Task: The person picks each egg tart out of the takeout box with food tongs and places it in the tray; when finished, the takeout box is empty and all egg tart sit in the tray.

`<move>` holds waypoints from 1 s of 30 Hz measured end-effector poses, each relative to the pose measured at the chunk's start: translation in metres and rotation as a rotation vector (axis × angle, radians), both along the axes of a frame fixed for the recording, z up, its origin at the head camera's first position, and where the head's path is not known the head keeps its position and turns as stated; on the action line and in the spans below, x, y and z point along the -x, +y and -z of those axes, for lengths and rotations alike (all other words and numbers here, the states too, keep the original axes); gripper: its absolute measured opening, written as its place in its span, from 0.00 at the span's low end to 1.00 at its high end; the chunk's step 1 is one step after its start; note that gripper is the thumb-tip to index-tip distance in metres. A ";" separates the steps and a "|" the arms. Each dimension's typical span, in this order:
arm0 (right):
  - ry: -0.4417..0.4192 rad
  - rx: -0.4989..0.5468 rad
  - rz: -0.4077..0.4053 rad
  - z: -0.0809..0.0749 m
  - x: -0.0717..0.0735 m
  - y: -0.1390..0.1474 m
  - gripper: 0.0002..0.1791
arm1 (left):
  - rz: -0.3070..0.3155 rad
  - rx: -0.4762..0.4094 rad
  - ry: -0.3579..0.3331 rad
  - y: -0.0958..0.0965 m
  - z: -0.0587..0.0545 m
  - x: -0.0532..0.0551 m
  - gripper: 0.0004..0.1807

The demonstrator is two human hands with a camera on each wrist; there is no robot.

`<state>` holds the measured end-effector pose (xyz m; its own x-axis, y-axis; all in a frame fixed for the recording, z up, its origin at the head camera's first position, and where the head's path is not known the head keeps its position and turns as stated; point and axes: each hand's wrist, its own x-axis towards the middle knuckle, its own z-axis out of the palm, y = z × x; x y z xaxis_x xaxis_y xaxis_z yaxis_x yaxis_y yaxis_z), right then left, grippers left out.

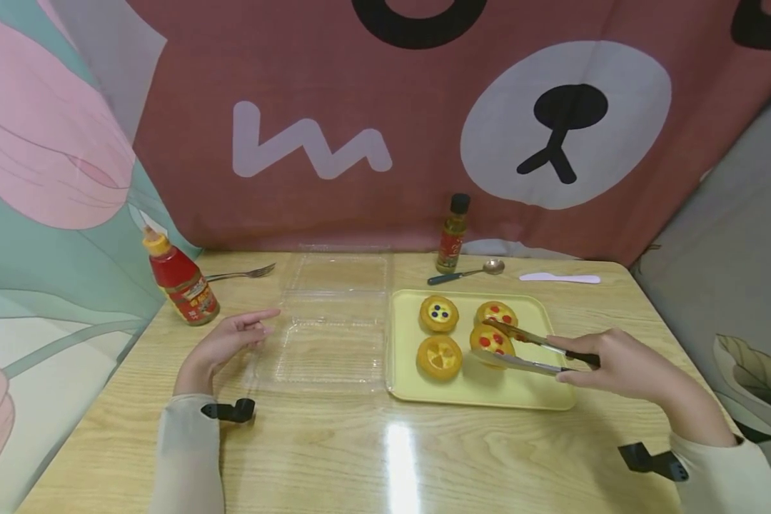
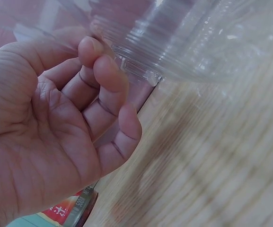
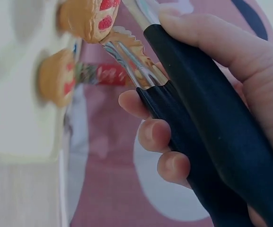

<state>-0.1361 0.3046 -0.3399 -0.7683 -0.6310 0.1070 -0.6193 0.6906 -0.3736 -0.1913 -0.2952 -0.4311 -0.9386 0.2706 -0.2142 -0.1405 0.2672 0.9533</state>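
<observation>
My right hand (image 1: 623, 360) grips the black handles of metal tongs (image 1: 530, 363). The tongs' tips lie on either side of the front red-topped tart (image 1: 488, 337); whether it is off the tray cannot be told. Behind it stands another red-topped tart (image 1: 500, 311). A blue-dotted tart (image 1: 439, 314) and a yellow-topped tart (image 1: 440, 358) sit at the left of the yellow tray (image 1: 533, 396). A clear plastic container (image 1: 330, 353) lies opened out beside the tray. At its left edge is my left hand (image 1: 231, 339), index finger extended and the other fingers loosely bent (image 2: 112, 109).
A red sauce bottle (image 1: 189, 289) stands at the left, near a fork (image 1: 244, 273). Behind the tray are a slim bottle with a black cap (image 1: 452, 239), a spoon (image 1: 469, 273) and a pale plastic knife (image 1: 559, 278). A printed cloth (image 1: 334, 207) hangs behind the table.
</observation>
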 end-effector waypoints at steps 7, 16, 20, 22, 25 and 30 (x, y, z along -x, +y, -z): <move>-0.059 -0.025 0.029 0.016 -0.008 0.021 0.29 | -0.005 -0.014 0.002 0.000 0.000 -0.002 0.28; -0.021 -0.069 0.028 0.022 -0.010 0.020 0.29 | -0.005 -0.026 0.006 0.001 0.000 -0.001 0.27; -0.034 -0.052 0.044 0.025 -0.011 0.020 0.31 | -0.003 -0.028 0.012 0.001 0.000 -0.001 0.27; -0.046 -0.054 0.063 0.026 -0.012 0.021 0.33 | -0.003 -0.027 0.011 0.001 0.000 -0.001 0.28; -0.089 -0.054 0.114 0.026 -0.016 0.024 0.36 | -0.001 -0.024 0.007 0.001 0.000 -0.002 0.29; -0.083 -0.056 0.223 0.023 -0.026 0.034 0.37 | 0.006 -0.021 0.010 0.001 0.000 -0.001 0.29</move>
<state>-0.1101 0.3384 -0.3624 -0.8940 -0.4481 0.0074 -0.4180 0.8277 -0.3744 -0.1900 -0.2942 -0.4316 -0.9390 0.2806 -0.1987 -0.1292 0.2475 0.9602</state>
